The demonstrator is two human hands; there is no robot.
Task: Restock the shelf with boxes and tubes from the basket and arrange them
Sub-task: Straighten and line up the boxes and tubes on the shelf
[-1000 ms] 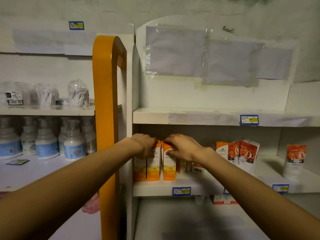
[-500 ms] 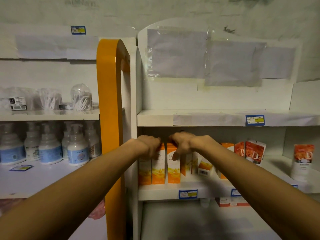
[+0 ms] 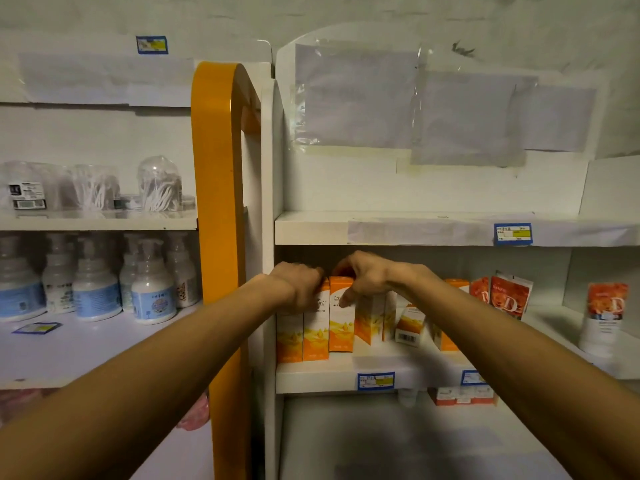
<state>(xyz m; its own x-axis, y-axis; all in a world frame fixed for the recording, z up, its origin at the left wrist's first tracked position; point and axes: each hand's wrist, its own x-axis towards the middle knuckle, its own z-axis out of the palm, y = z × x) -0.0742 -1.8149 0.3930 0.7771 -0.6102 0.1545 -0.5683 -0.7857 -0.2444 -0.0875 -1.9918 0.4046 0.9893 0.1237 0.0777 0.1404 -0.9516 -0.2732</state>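
Several tall orange-and-white boxes point(image 3: 315, 327) stand in a row at the left end of the middle shelf point(image 3: 318, 377). My left hand point(image 3: 301, 285) rests on the tops of the leftmost boxes. My right hand point(image 3: 363, 277) grips the top of an orange box point(image 3: 341, 327) just to the right, with more boxes point(image 3: 372, 322) beside it. A shorter box point(image 3: 408, 322) leans behind my right forearm. Orange-and-white tubes point(image 3: 509, 297) stand further right, and one tube point(image 3: 604, 317) stands alone at the far right. The basket is not in view.
An orange post point(image 3: 218, 237) divides the shelving. Pump bottles point(image 3: 152, 289) and cotton swab packs point(image 3: 159, 185) fill the left shelves. The upper right shelf point(image 3: 415, 230) carries a price tag point(image 3: 512, 233). Small red-and-white boxes point(image 3: 462, 396) lie below the middle shelf.
Both hands have stayed on the box tops at the shelf's left end. My right hand has drawn closer to the left one, and the boxes under it have shifted and spread slightly.
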